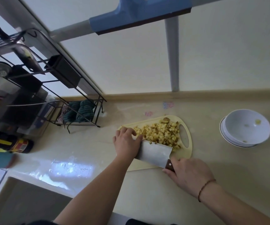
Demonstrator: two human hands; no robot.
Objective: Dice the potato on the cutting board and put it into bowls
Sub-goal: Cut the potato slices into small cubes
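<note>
The potato (pixel 161 133) is cut into lots of small yellow cubes, some with brown skin on them. They lie in a bumpy heap on the far part of the cutting board (pixel 185 154), which is pale, flat and rounded, with a long hole for a handle at one end. So the dicing looks mostly done.

The left hand (pixel 127 142) rests at the edge of the heap with its fingers bent over the top of the knife (pixel 153 152), pressing on the blade. The knife is a wide, shiny metal cleaver with a brown wooden handle. The right hand (pixel 188 174) has its fingers wrapped tight around that handle. The blade leans against the near side of the heap, maybe to chop a bit more or to scoop the cubes up.

The bowls (pixel 246 128) are white, smooth and round, stacked well apart to the right on the bench (pixel 147 200). Only a few tiny bits are in the top one, so nearly all the potato is left to move.
</note>
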